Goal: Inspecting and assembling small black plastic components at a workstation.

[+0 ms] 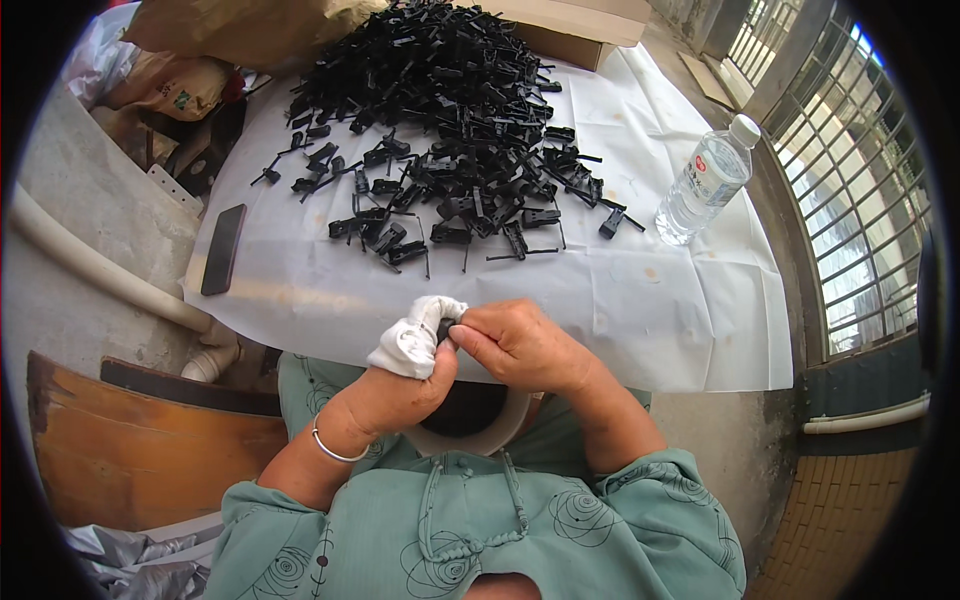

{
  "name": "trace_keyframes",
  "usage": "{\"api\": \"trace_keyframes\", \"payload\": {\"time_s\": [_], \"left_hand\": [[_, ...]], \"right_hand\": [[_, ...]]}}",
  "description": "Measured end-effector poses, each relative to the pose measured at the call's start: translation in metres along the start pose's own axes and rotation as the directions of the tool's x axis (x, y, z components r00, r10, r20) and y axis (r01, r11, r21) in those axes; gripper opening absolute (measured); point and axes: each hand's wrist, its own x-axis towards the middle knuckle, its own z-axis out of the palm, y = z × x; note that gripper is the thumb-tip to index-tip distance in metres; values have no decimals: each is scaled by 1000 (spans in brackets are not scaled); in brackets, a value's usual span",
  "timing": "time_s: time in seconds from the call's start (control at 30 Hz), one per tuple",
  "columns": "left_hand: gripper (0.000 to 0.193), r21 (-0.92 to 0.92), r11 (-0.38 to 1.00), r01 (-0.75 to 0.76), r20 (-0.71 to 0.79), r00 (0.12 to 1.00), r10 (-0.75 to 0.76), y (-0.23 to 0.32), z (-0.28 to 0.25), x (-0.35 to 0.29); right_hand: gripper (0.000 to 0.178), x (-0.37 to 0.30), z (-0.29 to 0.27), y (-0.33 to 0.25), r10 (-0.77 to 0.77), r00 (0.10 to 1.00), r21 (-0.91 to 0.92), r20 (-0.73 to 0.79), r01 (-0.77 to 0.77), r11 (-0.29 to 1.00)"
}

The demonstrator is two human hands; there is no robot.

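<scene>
Over the near edge of the covered table, my two hands meet around a small black plastic part (446,329), mostly hidden by my fingers. White cloth, perhaps a glove, (405,344) covers the fingers of my left hand (408,388), which is closed on the part; its thumb is bare. My bare right hand (515,342) pinches the same part from the right side. Beyond them lies a large heap of black plastic parts (430,90) with thin arms, several scattered loose at its front. Below my hands, a round pale-rimmed container (512,420) with a dark inside sits in my lap.
A dark phone (224,249) lies at the table's left edge. On the right stands a clear plastic bottle (705,185) with a white cap. A cardboard box (570,30) and brown paper sacking (235,35) are behind. A pipe (100,270) runs along the left, a barred window (850,160) along the right.
</scene>
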Motion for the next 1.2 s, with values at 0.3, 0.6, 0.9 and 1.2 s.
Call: {"api": "trace_keyframes", "payload": {"time_s": [0.3,0.6,0.9,1.2], "left_hand": [[20,154,966,-208,-16,977,213,-15,-6,9],[32,112,988,103,-147,985,-87,-10,1,19],[29,-658,692,296,171,954,-245,-17,1,12],[22,-466,853,234,-62,953,-295,-7,2,9]], "right_hand": [[11,-7,-44,38,246,898,-710,-365,-440,550],[12,-10,-9,4,-261,963,-696,69,234,679],[16,0,13,11,111,919,27,-379,-109,994],[22,3,7,9,73,986,-10,-148,-76,997]]}}
